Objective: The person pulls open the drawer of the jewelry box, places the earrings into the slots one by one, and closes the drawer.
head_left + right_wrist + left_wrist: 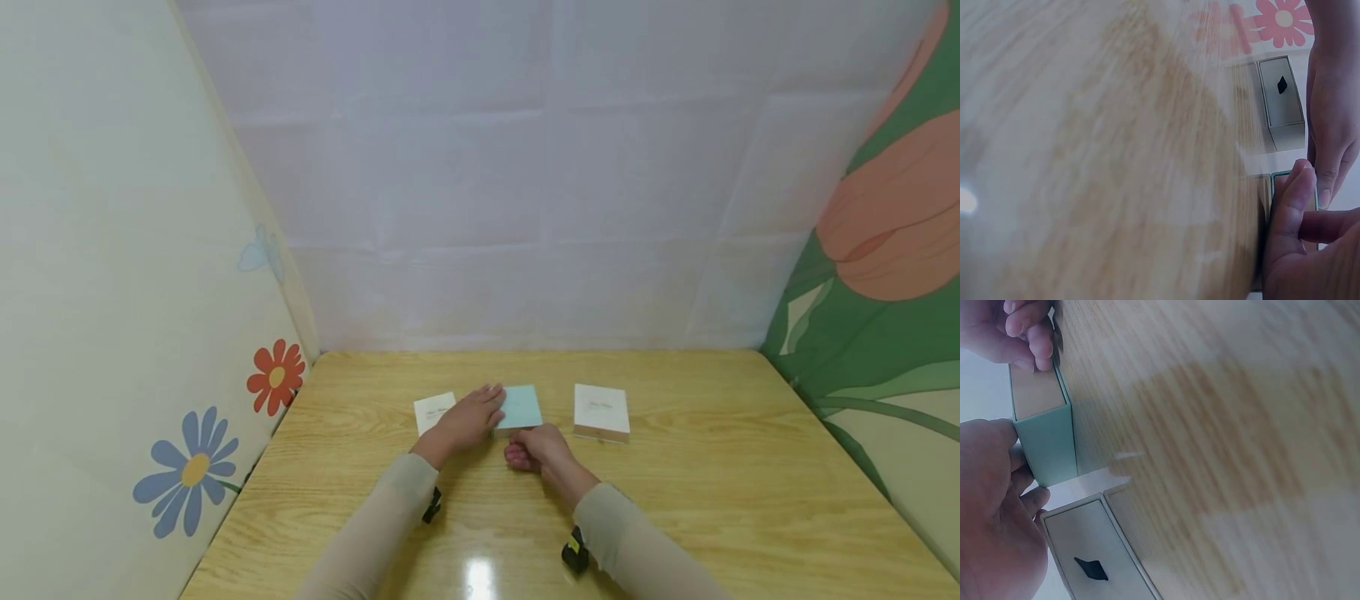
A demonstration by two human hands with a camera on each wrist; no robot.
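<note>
A mint-green drawer-style box [521, 406] lies on the table between both hands. Over its left edge, my left hand [468, 419] grips it, the thumb at the top front edge and the fingers along the left side. My right hand [542, 448] is at the front, its fingers curled and the thumb and a finger meeting against the pale front panel [1036, 395]. What they pinch there is hidden behind the fingertips. Close to my left hand lies a white box [432, 410] of similar shape, with a small dark tab [1091, 569] on its front.
Another white box [601, 407] stands to the right of the mint one. Under them is a wood-grain table [712, 483]. A pale cloth wall [525, 208] rises at its back edge, with flower-printed panels [195, 471] on both sides.
</note>
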